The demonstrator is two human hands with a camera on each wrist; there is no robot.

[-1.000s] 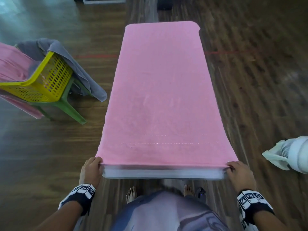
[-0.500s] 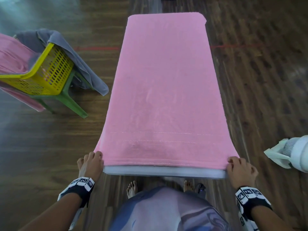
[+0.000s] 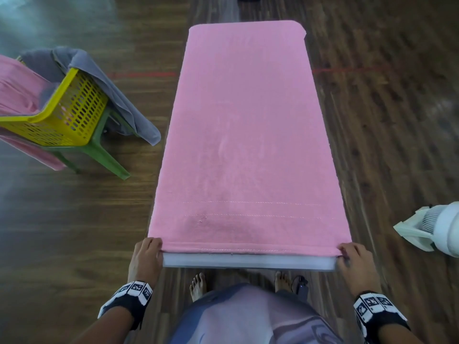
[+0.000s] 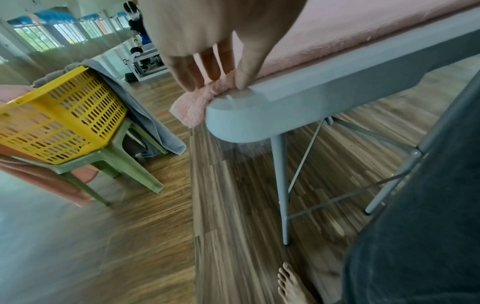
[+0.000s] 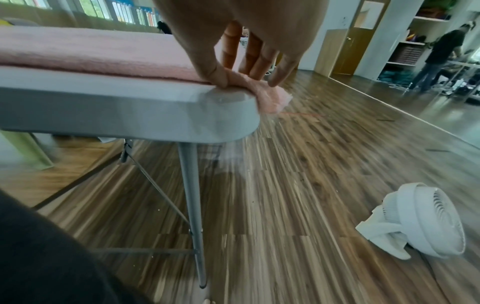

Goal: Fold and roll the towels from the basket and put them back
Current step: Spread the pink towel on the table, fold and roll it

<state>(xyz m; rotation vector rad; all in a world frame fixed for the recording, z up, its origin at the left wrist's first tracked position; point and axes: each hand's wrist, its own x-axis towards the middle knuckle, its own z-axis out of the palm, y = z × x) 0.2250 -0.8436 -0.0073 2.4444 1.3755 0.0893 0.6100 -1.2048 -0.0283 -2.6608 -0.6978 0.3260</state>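
A long pink towel (image 3: 246,135) lies flat along the whole narrow grey table (image 3: 248,261). My left hand (image 3: 149,252) pinches the towel's near left corner (image 4: 205,98) between thumb and fingers at the table's corner. My right hand (image 3: 347,254) pinches the near right corner (image 5: 265,92) the same way, and that corner hangs a little over the table's edge. The yellow basket (image 3: 62,112) stands on a green stool to the left, with a grey towel (image 3: 109,88) draped over its rim and another pink towel (image 3: 17,88) inside.
A white floor fan (image 3: 437,229) sits on the wooden floor to my right, seen also in the right wrist view (image 5: 426,222). My bare feet (image 3: 198,284) stand under the table's near end. People stand far off in the room (image 5: 439,55).
Both hands have shifted slightly at the near corners and the towel's near edge now lies tidier along the table's end. The head view has tilted a little.
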